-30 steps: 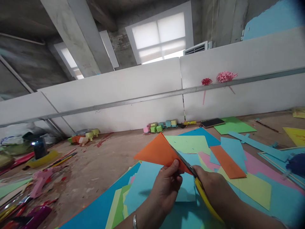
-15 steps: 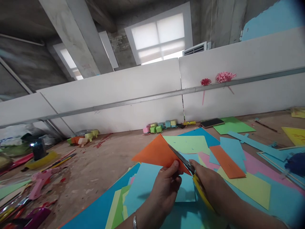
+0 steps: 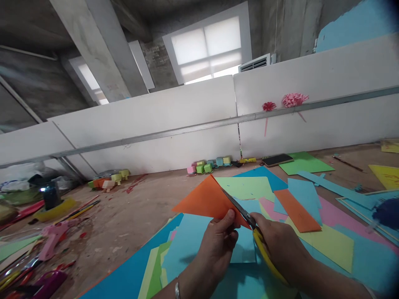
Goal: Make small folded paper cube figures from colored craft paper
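An orange folded paper (image 3: 202,199) with a triangular outline is pinched at its lower edge between the thumb and fingers of my left hand (image 3: 220,238). My right hand (image 3: 277,238) is closed round the yellow handles of the scissors (image 3: 264,249). The dark scissor blades lie along the right edge of the orange paper, pointing up and to the left. Beneath both hands are light blue sheets (image 3: 183,236) on a larger dark blue sheet (image 3: 131,265).
An orange strip (image 3: 297,211) lies among coloured sheets at right. A phone (image 3: 277,160) and small paper blocks (image 3: 207,167) sit by the white partition (image 3: 156,145). At left are a pink glue gun (image 3: 52,236), yellow tape (image 3: 54,209) and a dark jar (image 3: 50,195).
My right hand and the scissors have shifted very slightly to the right and down. The orange paper and my left hand are almost where they were.
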Demonstrator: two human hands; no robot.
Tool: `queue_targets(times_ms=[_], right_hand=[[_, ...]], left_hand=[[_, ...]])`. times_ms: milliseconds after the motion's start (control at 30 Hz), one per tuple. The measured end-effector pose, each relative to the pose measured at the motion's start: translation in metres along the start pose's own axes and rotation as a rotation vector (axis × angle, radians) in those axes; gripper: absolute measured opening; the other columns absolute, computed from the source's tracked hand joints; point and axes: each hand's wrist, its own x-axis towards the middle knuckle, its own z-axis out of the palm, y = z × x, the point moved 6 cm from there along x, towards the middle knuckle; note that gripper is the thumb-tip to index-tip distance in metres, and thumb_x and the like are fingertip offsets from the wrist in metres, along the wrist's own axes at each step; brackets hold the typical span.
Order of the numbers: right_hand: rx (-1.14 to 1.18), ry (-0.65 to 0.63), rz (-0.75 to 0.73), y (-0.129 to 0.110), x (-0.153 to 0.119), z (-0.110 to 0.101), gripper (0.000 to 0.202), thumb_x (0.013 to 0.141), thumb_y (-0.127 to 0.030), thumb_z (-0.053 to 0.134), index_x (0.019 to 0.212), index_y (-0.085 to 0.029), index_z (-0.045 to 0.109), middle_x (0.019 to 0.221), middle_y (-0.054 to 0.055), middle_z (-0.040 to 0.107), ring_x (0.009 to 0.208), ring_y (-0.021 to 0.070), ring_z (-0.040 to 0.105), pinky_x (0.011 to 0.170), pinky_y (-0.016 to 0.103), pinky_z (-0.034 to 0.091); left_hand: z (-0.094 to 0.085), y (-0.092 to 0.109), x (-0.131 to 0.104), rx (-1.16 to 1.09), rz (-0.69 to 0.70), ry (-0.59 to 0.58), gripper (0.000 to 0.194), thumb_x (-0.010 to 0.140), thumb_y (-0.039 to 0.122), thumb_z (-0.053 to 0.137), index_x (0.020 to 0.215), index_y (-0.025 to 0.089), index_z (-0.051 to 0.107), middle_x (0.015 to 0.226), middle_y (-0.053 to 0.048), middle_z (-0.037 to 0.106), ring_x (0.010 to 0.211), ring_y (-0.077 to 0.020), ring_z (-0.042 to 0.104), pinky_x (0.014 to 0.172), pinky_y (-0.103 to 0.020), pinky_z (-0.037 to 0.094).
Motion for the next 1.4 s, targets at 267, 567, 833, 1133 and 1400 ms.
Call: queue_targets(times_ms=[267, 567, 833, 1133, 1400], right_hand=[[0.008, 0.1, -0.047, 0.002, -0.003, 0.002, 0.022, 0.087, -0.013, 0.037, 0.093, -0.016, 0.059, 0.057, 0.002, 0.062, 0.045, 0.0166, 0.053, 0.045, 0.026, 0.027], [0.155, -0.122, 0.105, 0.007, 0.002, 0.009, 0.05, 0.084, -0.011, 0.038, 0.133, -0.008, 0.05, 0.106, 0.018, 0.071, 0.089, 0.0252, 0.069, 0.071, 0.031, 0.049], [0.194, -0.192, 0.179, 0.007, 0.003, 0.01, 0.056, 0.082, -0.005, 0.042, 0.136, -0.014, 0.047, 0.111, 0.014, 0.069, 0.098, 0.0238, 0.067, 0.078, 0.03, 0.048], [0.026, -0.248, 0.214, 0.004, 0.001, 0.009, 0.022, 0.094, -0.01, 0.036, 0.099, -0.017, 0.056, 0.068, 0.003, 0.062, 0.056, 0.0167, 0.056, 0.05, 0.024, 0.029], [0.258, -0.307, 0.25, 0.004, 0.002, 0.009, 0.027, 0.094, -0.013, 0.035, 0.115, -0.016, 0.051, 0.088, 0.009, 0.067, 0.075, 0.0221, 0.062, 0.064, 0.029, 0.041]], left_hand=[[0.0, -0.001, -0.001, -0.002, -0.011, 0.025, 0.019, 0.067, 0.008, 0.085, 0.067, 0.01, 0.066, 0.055, 0.002, 0.059, 0.045, -0.0046, 0.053, 0.037, -0.011, 0.04], [-0.001, -0.003, 0.001, -0.003, -0.006, 0.007, 0.025, 0.06, 0.011, 0.089, 0.068, 0.01, 0.066, 0.054, 0.003, 0.058, 0.043, -0.0038, 0.051, 0.036, -0.01, 0.039], [0.0, -0.004, 0.001, 0.015, -0.009, -0.015, 0.033, 0.05, 0.015, 0.095, 0.066, 0.009, 0.067, 0.054, 0.003, 0.059, 0.044, -0.0036, 0.05, 0.036, -0.01, 0.039], [-0.003, -0.008, 0.003, 0.004, -0.034, -0.017, 0.027, 0.056, 0.012, 0.092, 0.067, 0.009, 0.068, 0.055, 0.003, 0.059, 0.044, -0.0031, 0.049, 0.037, -0.009, 0.039], [-0.005, -0.01, 0.004, 0.019, -0.046, 0.019, 0.013, 0.073, 0.007, 0.08, 0.067, 0.008, 0.067, 0.054, 0.001, 0.058, 0.044, -0.004, 0.05, 0.036, -0.01, 0.038]])
